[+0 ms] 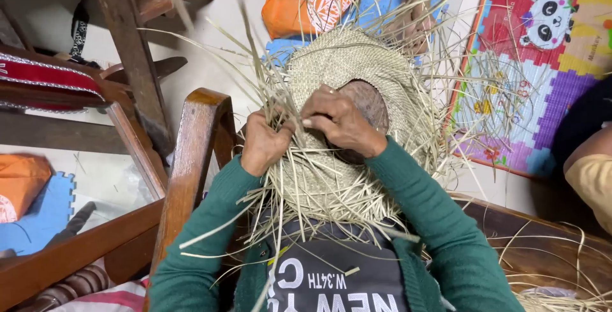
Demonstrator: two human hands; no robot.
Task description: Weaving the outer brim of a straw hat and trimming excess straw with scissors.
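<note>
Straw hat [347, 70] sits on the lap over a dark mould [370, 105]. Left hand [262, 143] pinches loose strands, right hand [338, 121] presses the weave — a slack grip could loosen it.

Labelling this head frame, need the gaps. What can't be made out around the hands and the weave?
- Left hand: fingers buried in loose straw strands; grip unclear.
- Right hand: fingertips curl over the woven straw piece; what they pinch is hidden.
- Dark round form under the weave: mostly covered.
- Second person's arm: cut off by right edge.
</note>
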